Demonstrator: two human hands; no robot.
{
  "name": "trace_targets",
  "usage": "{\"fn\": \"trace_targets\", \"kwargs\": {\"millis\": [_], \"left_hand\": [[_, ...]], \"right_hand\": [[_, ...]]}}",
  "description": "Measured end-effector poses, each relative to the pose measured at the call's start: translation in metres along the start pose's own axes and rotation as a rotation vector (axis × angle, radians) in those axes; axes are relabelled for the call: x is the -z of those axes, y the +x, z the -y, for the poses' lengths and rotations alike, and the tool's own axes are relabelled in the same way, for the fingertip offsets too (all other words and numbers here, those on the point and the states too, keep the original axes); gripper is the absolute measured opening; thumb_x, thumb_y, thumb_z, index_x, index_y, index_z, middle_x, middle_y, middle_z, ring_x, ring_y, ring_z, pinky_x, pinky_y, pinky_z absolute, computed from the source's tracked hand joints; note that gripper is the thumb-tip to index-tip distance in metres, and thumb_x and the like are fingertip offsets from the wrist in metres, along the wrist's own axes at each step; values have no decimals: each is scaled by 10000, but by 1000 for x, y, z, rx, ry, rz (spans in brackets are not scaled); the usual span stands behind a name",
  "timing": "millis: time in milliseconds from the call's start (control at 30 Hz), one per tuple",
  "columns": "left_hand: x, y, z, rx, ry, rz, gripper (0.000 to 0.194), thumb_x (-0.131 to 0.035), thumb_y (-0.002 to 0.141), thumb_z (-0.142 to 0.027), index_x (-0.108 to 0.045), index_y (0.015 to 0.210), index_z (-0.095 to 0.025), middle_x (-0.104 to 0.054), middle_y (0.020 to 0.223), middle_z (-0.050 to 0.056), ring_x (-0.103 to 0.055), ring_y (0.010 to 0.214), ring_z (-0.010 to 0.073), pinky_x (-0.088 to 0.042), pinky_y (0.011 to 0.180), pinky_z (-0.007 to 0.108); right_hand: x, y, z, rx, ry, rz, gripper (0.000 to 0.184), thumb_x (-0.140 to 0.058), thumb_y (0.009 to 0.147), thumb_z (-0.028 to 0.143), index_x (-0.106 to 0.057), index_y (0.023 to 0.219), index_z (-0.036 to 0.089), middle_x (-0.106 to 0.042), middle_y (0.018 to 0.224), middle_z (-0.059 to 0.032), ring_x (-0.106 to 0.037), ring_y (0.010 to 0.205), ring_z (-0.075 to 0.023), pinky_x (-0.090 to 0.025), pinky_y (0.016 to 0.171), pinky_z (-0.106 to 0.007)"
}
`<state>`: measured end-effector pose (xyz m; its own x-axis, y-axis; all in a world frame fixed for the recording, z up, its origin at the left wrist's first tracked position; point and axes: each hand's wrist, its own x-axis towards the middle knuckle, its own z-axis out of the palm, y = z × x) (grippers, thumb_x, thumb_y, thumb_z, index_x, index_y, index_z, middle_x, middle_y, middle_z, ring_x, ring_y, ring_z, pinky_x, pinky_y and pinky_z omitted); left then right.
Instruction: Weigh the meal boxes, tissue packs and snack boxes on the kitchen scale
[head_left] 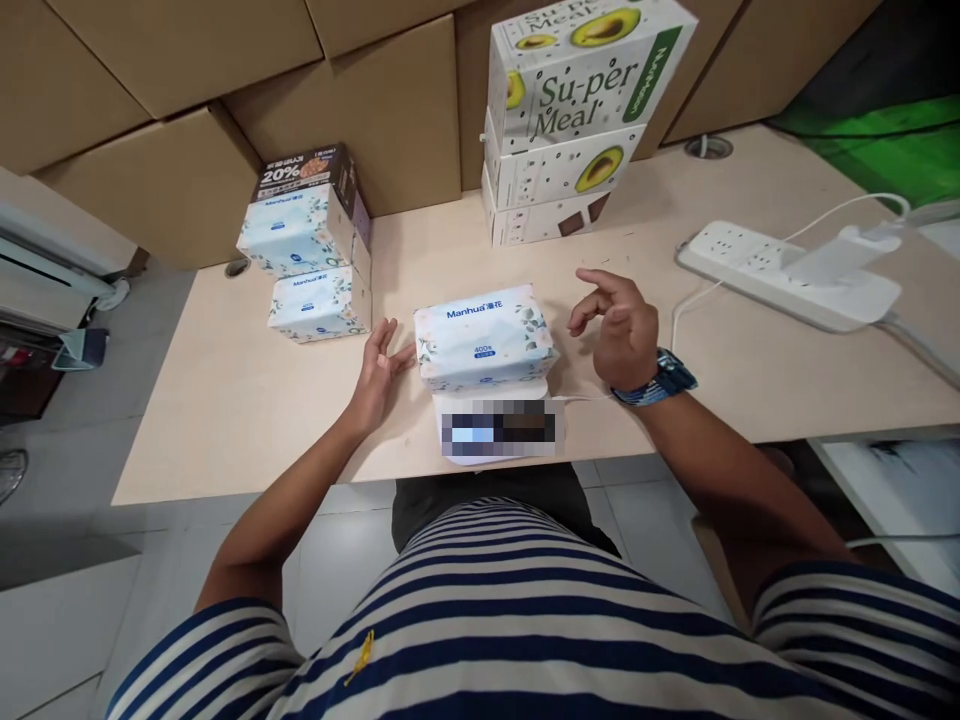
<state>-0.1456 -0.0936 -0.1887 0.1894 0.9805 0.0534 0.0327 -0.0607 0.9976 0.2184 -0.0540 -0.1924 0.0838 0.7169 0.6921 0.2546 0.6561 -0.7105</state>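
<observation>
A pack of tissues [484,340], white and pale blue with printed flowers, rests on a white scale-like device [459,458] whose front panel is pixelated. To the left of the pack, my left hand [379,375] is open, its fingertips close to the wrapper; whether they touch it I cannot tell. My right hand [619,330] hovers right of the pack, apart from it, fingers loosely bent and holding nothing. A patterned blue band circles the right wrist.
Two similar tissue packs [319,303] are stacked at the left, with a dark box [300,170] behind. White avocado-printed boxes [581,100] stand at the back. A white power strip [795,275] with cables lies right. Cardboard cartons [375,120] line the table's [225,420] far edge.
</observation>
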Motion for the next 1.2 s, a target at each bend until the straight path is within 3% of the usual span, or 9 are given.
{"fn": "trace_targets", "kwargs": {"millis": [400,567,700,800,900,1000,1067,1133,1200], "left_hand": [[-2,0,7,-47,36,-10,919,-516,894,-962,-351,1656,-475,-181,1890,86,-600,1534,385,-470,1308,629],[0,-1,-1,-76,99,-7,929,-462,917,-957,-300,1687,-463,-138,1898,90,-530,1593,404,-479,1301,622],[7,-17,-31,-327,268,-184,828,-419,971,-917,-321,1688,-515,-196,1891,17,-495,1625,379,-533,1261,584],[17,-50,-62,-559,248,-382,722,-322,994,-914,-424,1632,-593,-387,1817,-112,-588,1556,278,-622,1179,449],[36,-93,-87,-643,200,-475,745,-305,953,-951,-567,1553,-595,-580,1666,-206,-636,1507,194,-669,1102,330],[58,-124,-95,-442,155,-523,751,-389,889,-980,-649,1481,-597,-634,1588,-257,-540,1611,199,-643,1199,336],[59,-127,-88,-243,119,-507,760,-438,855,-1004,-676,1446,-590,-625,1610,-236,-466,1672,253,-601,1284,433],[39,-113,-75,-75,97,-441,836,-377,865,-1031,-681,1463,-534,-580,1689,-148,-423,1698,329,-505,1356,598],[0,-90,-64,10,123,-318,958,-248,900,-1027,-609,1572,-448,-453,1799,-42,-335,1737,372,-339,1419,696]], "right_hand": [[5,-9,1,-64,-88,73,727,-399,1002,886,-692,1405,357,-729,796,-56,-634,612,-196,-616,633,-430],[-2,-7,0,67,-28,-24,571,-468,1070,753,-717,1410,368,-770,1079,-56,-730,752,-175,-661,702,-378],[-6,-7,5,62,-18,-119,517,-492,1095,674,-636,1527,431,-716,1383,-76,-786,1063,-221,-694,847,-412],[18,-10,3,-40,27,-69,569,-511,1081,704,-525,1617,513,-614,1589,-63,-719,1355,-265,-692,984,-476],[76,-15,-11,-197,92,-118,534,-443,1096,726,-489,1613,603,-519,1705,5,-601,1540,-257,-630,1146,-545],[131,-25,-25,-348,126,-229,500,-251,1135,701,-526,1552,666,-450,1753,126,-459,1657,-191,-490,1328,-584],[137,-36,-22,-332,123,-200,509,-196,1144,671,-486,1561,697,-374,1778,208,-309,1728,-151,-391,1409,-611],[108,-48,-5,-269,104,-95,519,-195,1149,654,-339,1646,699,-229,1815,264,-111,1777,-149,-290,1447,-675],[54,-56,24,-375,95,136,635,-211,1128,729,-140,1748,613,-54,1858,238,36,1789,-202,-156,1474,-673]]}}
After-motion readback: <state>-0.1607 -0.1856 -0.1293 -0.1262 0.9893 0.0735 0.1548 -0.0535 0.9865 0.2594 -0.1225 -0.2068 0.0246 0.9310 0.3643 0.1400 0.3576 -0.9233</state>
